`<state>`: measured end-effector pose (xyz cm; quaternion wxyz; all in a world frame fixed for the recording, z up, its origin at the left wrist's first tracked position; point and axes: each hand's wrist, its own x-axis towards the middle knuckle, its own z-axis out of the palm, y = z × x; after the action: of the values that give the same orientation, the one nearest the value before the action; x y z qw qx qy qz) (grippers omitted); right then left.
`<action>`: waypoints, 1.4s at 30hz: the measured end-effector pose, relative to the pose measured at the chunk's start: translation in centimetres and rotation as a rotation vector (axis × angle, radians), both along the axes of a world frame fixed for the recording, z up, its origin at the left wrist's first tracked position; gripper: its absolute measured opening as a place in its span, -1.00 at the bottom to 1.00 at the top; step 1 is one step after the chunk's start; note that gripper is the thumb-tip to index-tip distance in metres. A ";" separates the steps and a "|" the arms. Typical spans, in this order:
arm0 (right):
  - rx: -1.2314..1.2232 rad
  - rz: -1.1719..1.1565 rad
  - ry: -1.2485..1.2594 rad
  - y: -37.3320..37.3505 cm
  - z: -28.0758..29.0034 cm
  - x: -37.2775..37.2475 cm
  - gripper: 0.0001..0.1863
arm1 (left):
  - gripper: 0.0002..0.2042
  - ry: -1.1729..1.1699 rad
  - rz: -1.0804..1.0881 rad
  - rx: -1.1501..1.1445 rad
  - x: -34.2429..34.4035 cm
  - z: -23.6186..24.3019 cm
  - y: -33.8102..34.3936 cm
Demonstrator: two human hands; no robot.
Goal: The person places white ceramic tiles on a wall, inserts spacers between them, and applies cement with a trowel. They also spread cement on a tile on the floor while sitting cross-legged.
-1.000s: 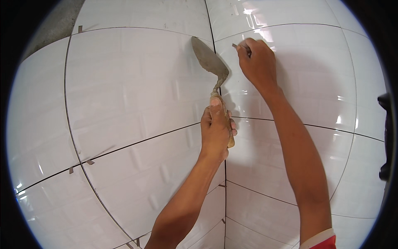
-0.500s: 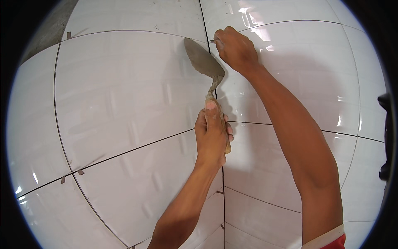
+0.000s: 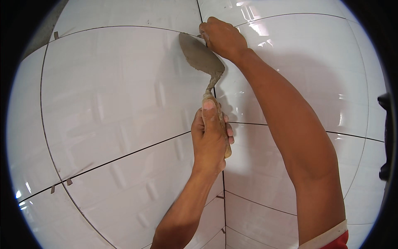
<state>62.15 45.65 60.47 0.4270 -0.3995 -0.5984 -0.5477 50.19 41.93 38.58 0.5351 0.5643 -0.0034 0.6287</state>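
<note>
My left hand (image 3: 209, 139) is closed round the wooden handle of a pointing trowel (image 3: 202, 54), thumb along the top of the handle. The trowel's grey, mortar-smeared blade points up and left, its tip close to a horizontal joint between white wall tiles. Above and right of the blade, my right hand (image 3: 224, 39) is closed in a pinch at the inside corner. A small brown tile spacer (image 3: 200, 36) sticks out from its fingertips, at the joint beside the corner. The palm side of the right hand is hidden.
Glossy white tiles (image 3: 103, 83) cover both walls, meeting at a dark vertical corner joint (image 3: 224, 207). Small brown spacers (image 3: 69, 181) stick out of several joints. Bare grey wall (image 3: 43, 31) shows at the upper left. A dark object (image 3: 385, 137) stands at the right rim.
My right hand has moved slightly left and up, closer to the corner joint, still pinching the spacer. The trowel blade has shifted a little up and left. The view has shifted slightly too.
</note>
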 end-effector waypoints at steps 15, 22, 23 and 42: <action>0.045 -0.062 -0.102 0.8 0.6 0.4 -0.86 | -0.42 0.004 0.031 0.011 -0.1 -0.1 0.3; -0.027 -0.006 -0.159 0.4 1.3 0.3 -0.83 | -0.42 0.008 0.038 0.013 -0.3 -0.1 0.1; -0.032 -0.008 -0.165 0.4 1.4 0.3 -0.83 | -0.42 0.010 0.042 0.003 -0.3 -0.1 0.1; 0.019 0.027 -0.297 0.7 1.5 0.7 -0.87 | -0.41 0.023 0.079 0.033 -0.3 -0.1 0.5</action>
<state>62.82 46.36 61.98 0.3450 -0.3020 -0.6550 -0.6006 49.85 42.48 38.52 0.5004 0.5798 0.0146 0.6428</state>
